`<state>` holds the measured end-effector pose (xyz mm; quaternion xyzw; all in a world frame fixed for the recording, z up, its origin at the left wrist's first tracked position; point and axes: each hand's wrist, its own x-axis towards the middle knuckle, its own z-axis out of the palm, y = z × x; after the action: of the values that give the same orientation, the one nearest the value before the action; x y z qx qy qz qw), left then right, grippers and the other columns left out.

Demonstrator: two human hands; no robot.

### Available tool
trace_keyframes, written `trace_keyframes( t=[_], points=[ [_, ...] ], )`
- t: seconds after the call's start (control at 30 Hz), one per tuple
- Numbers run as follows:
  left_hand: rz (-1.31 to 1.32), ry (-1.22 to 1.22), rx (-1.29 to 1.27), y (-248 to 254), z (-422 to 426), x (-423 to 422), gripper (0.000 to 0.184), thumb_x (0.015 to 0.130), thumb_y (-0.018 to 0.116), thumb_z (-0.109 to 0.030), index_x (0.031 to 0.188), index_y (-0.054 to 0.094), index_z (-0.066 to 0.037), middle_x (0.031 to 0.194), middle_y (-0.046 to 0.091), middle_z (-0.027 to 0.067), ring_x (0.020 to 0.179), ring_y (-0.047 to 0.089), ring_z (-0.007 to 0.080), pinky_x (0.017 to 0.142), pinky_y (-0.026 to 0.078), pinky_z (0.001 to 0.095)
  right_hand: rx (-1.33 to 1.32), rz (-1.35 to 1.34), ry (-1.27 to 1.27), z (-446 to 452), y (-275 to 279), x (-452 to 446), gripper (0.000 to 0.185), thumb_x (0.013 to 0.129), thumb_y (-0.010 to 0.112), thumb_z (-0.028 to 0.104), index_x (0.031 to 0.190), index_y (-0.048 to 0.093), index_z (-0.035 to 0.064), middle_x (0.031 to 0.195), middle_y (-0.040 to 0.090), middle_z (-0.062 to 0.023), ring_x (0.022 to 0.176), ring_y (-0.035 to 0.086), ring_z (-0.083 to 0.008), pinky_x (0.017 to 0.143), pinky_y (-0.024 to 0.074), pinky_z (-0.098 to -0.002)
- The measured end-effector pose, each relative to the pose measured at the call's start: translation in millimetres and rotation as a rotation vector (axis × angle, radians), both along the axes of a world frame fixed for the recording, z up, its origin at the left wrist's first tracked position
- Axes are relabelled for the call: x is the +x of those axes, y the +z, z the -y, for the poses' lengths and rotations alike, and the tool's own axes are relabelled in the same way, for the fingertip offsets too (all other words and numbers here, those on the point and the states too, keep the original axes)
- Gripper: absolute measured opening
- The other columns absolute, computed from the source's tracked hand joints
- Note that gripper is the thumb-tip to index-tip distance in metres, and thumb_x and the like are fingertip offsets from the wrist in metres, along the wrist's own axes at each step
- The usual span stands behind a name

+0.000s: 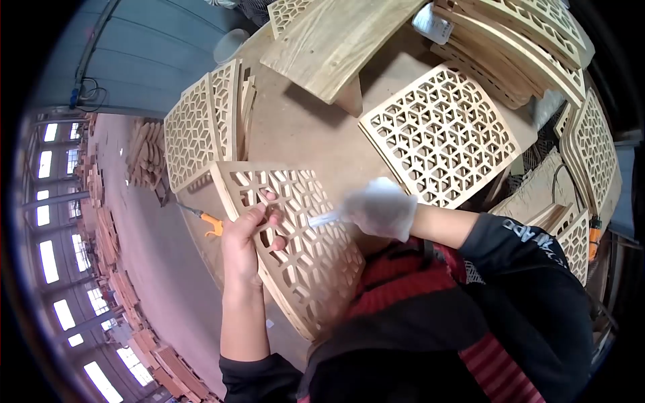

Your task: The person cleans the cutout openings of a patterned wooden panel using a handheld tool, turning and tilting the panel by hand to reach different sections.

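Lattice panel (310,232) tilted at centre frame, lower end near the person's dark clothing. Left hand (247,232) clamped on its left edge, fingertips showing through the openings. Right hand (381,208), gloved, looks closed round a pale strip (324,219) over the panel; blur hides the separate fingers.

Risks, my judgement: strip slips off a thin rib and catches the bare left fingertips; hard pressure cracks a rib; one-handed hold lets panel swing, knocking the orange-handled tool (213,224), left of centre.
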<state>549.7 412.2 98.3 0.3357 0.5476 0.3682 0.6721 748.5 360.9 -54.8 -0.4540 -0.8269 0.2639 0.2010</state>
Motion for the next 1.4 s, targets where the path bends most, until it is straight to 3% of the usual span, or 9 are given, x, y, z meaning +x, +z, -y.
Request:
trace_keyframes(
  t=[0.27,0.47,0.63,0.67,0.77,0.87,1.13,1.2,1.4],
  points=[
    [-0.045,-0.069,-0.072,-3,-10,-8,0.027,0.088,0.048,-0.010,0.110,0.052,0.006,0.088,0.056,0.0097,0.070,0.051,0.0130,0.041,0.044,0.0228,0.184,-0.354,-0.020,-16,0,-29,0.006,0.083,0.058,0.012,0.087,0.062,0.0102,0.076,0.066,-0.0095,0.071,0.068,-0.0307,0.061,0.0531,-0.0446],
    [0.018,-0.015,-0.055,-1,-7,-8,0.019,0.091,0.054,-0.011,0.103,0.057,0.002,0.075,0.054,0.0062,0.068,0.052,0.0119,0.043,0.041,0.0230,-0.210,0.240,-0.094,11,38,59,0.020,0.090,0.057,0.033,0.085,0.063,0.0136,0.068,0.065,-0.0122,0.066,0.065,-0.0350,0.063,0.0509,-0.0461],
    [0.202,-0.088,-0.159,-7,-8,-58,0.033,0.087,0.052,-0.015,0.112,0.055,0.007,0.080,0.054,0.0116,0.070,0.053,0.0150,0.040,0.046,0.0222,-0.394,-0.371,-0.504,23,37,83,0.020,0.086,0.069,0.024,0.096,0.067,0.0076,0.085,0.069,-0.0156,0.080,0.068,-0.0313,0.073,0.0530,-0.0393],
    [0.182,-0.036,-0.128,-3,-4,-63,0.038,0.085,0.053,-0.013,0.118,0.053,0.007,0.091,0.057,0.0157,0.074,0.054,0.0172,0.039,0.045,0.0223,-0.320,-0.572,-0.535,23,24,78,0.008,0.086,0.069,0.008,0.092,0.066,0.0025,0.074,0.066,-0.0076,0.066,0.061,-0.0156,0.063,0.0509,-0.0303],
    [0.161,0.054,0.104,22,12,-73,0.050,0.082,0.055,-0.009,0.127,0.044,0.010,0.120,0.054,0.0189,0.084,0.054,0.0186,0.042,0.043,0.0215,-0.582,-0.914,-0.663,33,18,77,0.003,0.090,0.064,0.003,0.092,0.064,0.0003,0.072,0.063,-0.0037,0.059,0.054,-0.0085,0.052,0.0446,-0.0234],
    [0.342,0.077,0.175,44,16,-93,0.053,0.086,0.055,-0.011,0.133,0.040,0.007,0.111,0.055,0.0155,0.084,0.052,0.0177,0.045,0.044,0.0203,-0.719,-1.012,-0.755,37,11,77,0.007,0.095,0.061,0.008,0.096,0.060,0.0008,0.068,0.061,-0.0038,0.047,0.045,-0.0061,0.042,0.0340,-0.0213],
    [0.574,0.062,-0.057,76,23,-121,0.048,0.095,0.048,-0.028,0.134,0.036,-0.002,0.105,0.048,0.0058,0.067,0.051,0.0110,0.054,0.046,0.0215,-0.903,-1.185,-0.672,29,21,56,0.015,0.099,0.057,0.017,0.100,0.056,0.0017,0.092,0.069,-0.0090,0.049,0.045,-0.0044,0.041,0.0353,-0.0196],
    [0.448,0.057,-0.095,81,24,-116,0.050,0.096,0.048,-0.032,0.134,0.037,-0.001,0.105,0.049,0.0061,0.069,0.054,0.0116,0.055,0.046,0.0222,-0.923,-1.266,-0.608,30,28,49,0.022,0.098,0.060,0.024,0.103,0.062,0.0027,0.073,0.058,0.0008,0.050,0.046,-0.0056,0.042,0.0339,-0.0205],
    [0.456,0.237,-0.097,62,24,-111,0.048,0.097,0.049,-0.034,0.129,0.046,0.002,0.098,0.055,0.0096,0.064,0.053,0.0121,0.045,0.041,0.0186,-1.003,-1.197,-0.550,33,10,38,0.018,0.098,0.058,0.023,0.098,0.062,0.0055,0.072,0.056,0.0019,0.054,0.046,-0.0052,0.047,0.0350,-0.0198]
  ],
)
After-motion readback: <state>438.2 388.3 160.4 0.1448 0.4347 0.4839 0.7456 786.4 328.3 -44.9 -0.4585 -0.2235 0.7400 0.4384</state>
